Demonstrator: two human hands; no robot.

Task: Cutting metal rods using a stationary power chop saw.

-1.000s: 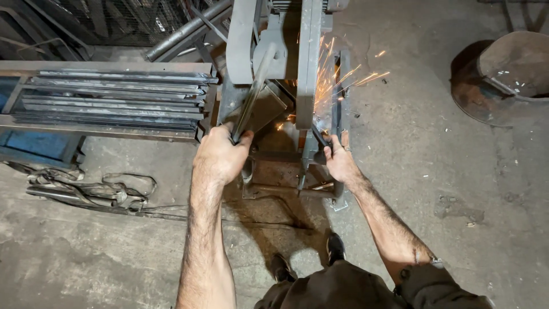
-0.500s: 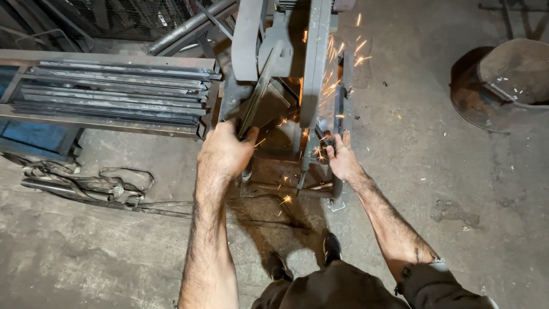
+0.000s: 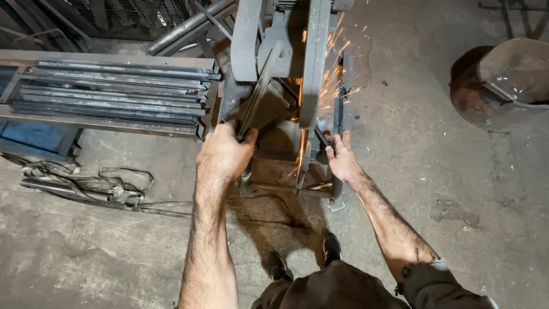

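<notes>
A grey metal cut-off saw (image 3: 289, 51) stands on a low stand in front of me, throwing orange sparks (image 3: 329, 86) to the right. My left hand (image 3: 225, 153) is closed around a long dark lever handle (image 3: 257, 94) that slants up toward the machine. My right hand (image 3: 342, 159) grips a dark metal piece (image 3: 321, 136) at the saw's right side, just below the sparks. The cutting point itself is hidden behind the grey guard.
A stack of long flat steel bars (image 3: 114, 94) lies on a rack at the left. Tangled straps and a hose (image 3: 86, 183) lie on the concrete floor. A rusty round drum (image 3: 503, 86) stands at the right. My feet (image 3: 303, 257) are close to the stand.
My left hand has pulled the lever lower and nearer to me. The sparks have shifted and thinned a little. My right hand has stayed at the same spot.
</notes>
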